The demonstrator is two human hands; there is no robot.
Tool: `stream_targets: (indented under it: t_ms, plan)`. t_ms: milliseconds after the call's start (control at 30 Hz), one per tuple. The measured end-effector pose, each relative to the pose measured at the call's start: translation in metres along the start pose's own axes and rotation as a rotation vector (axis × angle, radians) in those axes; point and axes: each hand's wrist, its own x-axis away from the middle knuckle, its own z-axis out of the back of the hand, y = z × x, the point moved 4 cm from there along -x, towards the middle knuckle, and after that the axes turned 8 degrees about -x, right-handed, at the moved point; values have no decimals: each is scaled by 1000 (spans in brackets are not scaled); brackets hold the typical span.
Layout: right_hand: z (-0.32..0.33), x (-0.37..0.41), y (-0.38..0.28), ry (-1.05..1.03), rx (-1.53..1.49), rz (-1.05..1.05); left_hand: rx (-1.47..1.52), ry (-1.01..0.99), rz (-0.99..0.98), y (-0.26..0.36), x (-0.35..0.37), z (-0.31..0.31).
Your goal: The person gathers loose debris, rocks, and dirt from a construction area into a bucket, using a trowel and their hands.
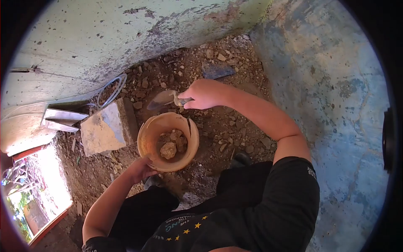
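Note:
An orange-brown bucket (pixel 188 152) with a broken rim stands on the dirt in front of me, with several lumps of rubble (pixel 168 150) at its bottom. My left hand (pixel 140 169) grips its near left side; some of the fingers are hidden. Beyond the bucket, my right hand (pixel 204 93) is closed around the handle of a trowel (pixel 162 99). The trowel's blade points left, just above the loose rubble, apart from the bucket's rim.
A large masonry block (pixel 103 130) lies left of the bucket, near a metal channel piece (pixel 65 117) and a looped pale cable (pixel 113 90). A dark flat slab (pixel 217 70) lies among stones. Peeling walls (pixel 319 84) meet at the far corner. A bright opening (pixel 46 185) is at lower left.

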Motion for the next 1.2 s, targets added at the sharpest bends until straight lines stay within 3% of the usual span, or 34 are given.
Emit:
stream_targets:
  t_ms: [300, 500, 967, 1200]
  plan:
    - [-38, -23, 32, 147, -352, -85, -24, -3, -2, 1, 9, -2]
    - [-60, -29, 29, 17, -447, -97, -41, -5, -17, 0, 12, -2]
    - [-77, -34, 21, -34, -385, -93, -90, 14, -17, -5, 5, 4]
    - [-66, -31, 37, -107, -399, -125, -419, -15, 87, -21, -10, 30]
